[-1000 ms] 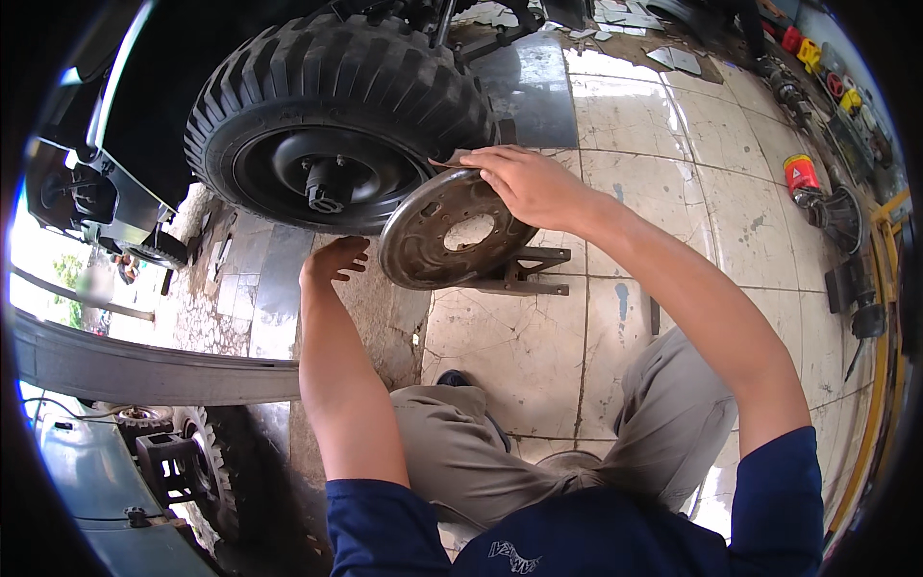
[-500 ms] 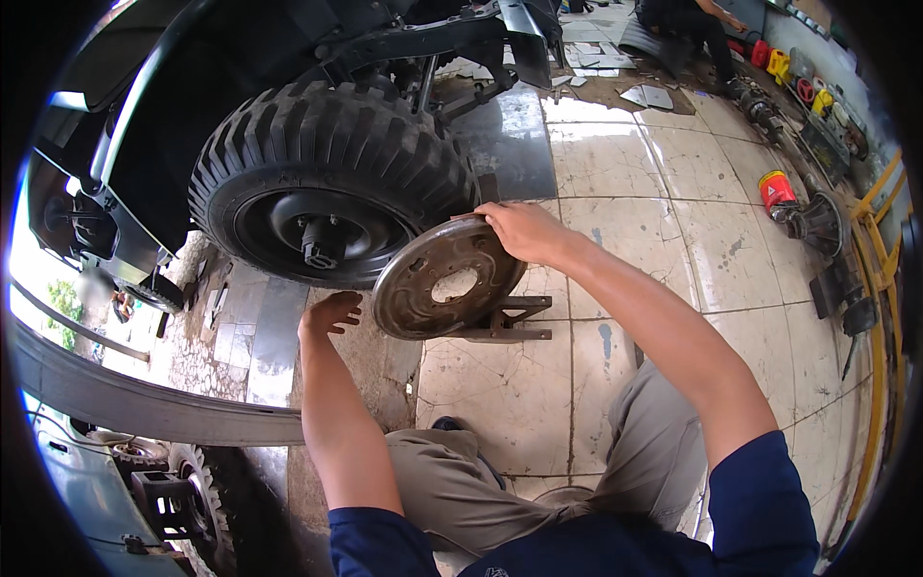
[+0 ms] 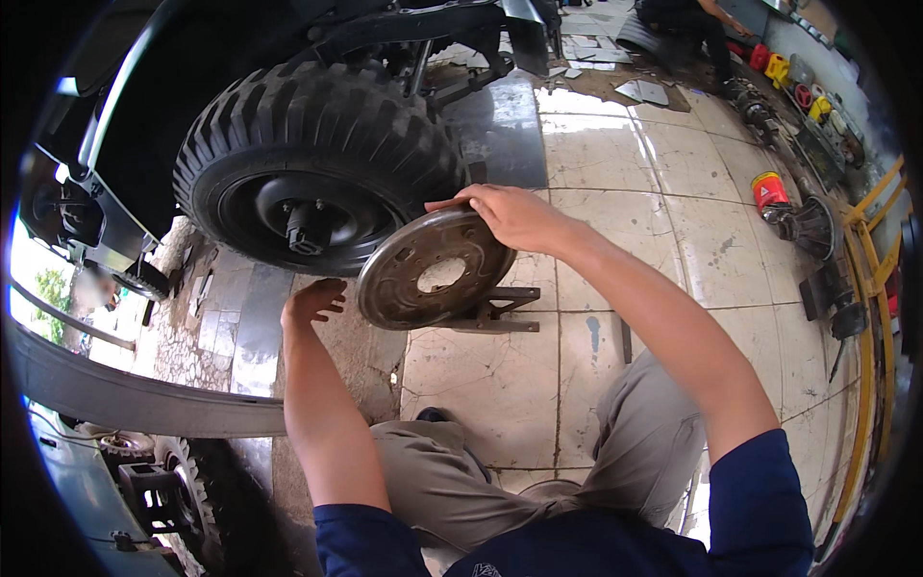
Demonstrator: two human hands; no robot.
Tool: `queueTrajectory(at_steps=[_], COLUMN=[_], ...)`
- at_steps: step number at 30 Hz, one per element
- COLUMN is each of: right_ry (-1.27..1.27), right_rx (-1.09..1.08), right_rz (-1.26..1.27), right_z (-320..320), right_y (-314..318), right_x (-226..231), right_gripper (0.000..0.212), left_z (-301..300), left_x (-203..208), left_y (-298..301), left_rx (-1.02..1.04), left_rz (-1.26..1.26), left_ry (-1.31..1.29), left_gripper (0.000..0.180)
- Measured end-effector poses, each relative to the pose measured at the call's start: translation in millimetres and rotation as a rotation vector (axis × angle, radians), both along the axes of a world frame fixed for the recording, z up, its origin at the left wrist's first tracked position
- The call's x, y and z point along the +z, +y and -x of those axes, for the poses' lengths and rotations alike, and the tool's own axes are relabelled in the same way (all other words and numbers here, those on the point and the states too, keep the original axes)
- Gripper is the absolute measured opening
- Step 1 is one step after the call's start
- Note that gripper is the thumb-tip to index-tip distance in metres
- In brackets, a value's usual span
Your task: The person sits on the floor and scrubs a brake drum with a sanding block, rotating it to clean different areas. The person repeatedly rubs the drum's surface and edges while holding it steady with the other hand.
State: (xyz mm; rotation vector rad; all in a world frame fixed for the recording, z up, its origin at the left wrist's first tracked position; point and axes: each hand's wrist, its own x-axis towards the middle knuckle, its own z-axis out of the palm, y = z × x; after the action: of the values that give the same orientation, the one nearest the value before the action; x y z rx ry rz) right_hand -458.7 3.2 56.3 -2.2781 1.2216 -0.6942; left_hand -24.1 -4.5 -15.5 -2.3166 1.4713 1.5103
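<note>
A round, brownish metal backing plate (image 3: 385,293) with a large central hole and several small holes stands tilted on its edge in front of me. My right hand (image 3: 510,216) is closed over its upper right rim, some fingers hidden behind it. Just left of the plate, apart from it, my left hand (image 3: 315,300) hovers with fingers spread and slightly curled, holding nothing. Behind and partly under the plate is a small metal bracket stand (image 3: 510,313); the contact between them is hidden.
A vehicle's big black wheel (image 3: 317,144) rises just beyond the plate. At left runs a long grey beam (image 3: 144,394). A red-and-yellow can (image 3: 769,192) stands among metal parts by a yellow frame (image 3: 870,279) at right. Farther back is another person (image 3: 687,24).
My view has shifted slightly, moving the scene a little left and up. My right hand's fingers now reach farther left along the plate's rim. My left hand stays open beside it.
</note>
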Motion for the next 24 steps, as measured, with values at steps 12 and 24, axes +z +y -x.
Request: queueTrajectory(at_steps=[12, 24], right_ry=[0.055, 0.178], right_rx=[-0.054, -0.131], right_rz=[-0.162, -0.152], right_z=[12.0, 31.6], right_y=[-10.9, -21.6], right_x=[-0.8, -25.6], right_gripper=[0.033, 0.033], left_z=[-2.6, 0.7], left_x=[-2.2, -6.8], left_y=[-0.6, -10.5], left_rx=[0.007, -0.035], left_rz=[0.057, 0.070], left_ry=[0.011, 0.105], left_gripper=[0.055, 0.064])
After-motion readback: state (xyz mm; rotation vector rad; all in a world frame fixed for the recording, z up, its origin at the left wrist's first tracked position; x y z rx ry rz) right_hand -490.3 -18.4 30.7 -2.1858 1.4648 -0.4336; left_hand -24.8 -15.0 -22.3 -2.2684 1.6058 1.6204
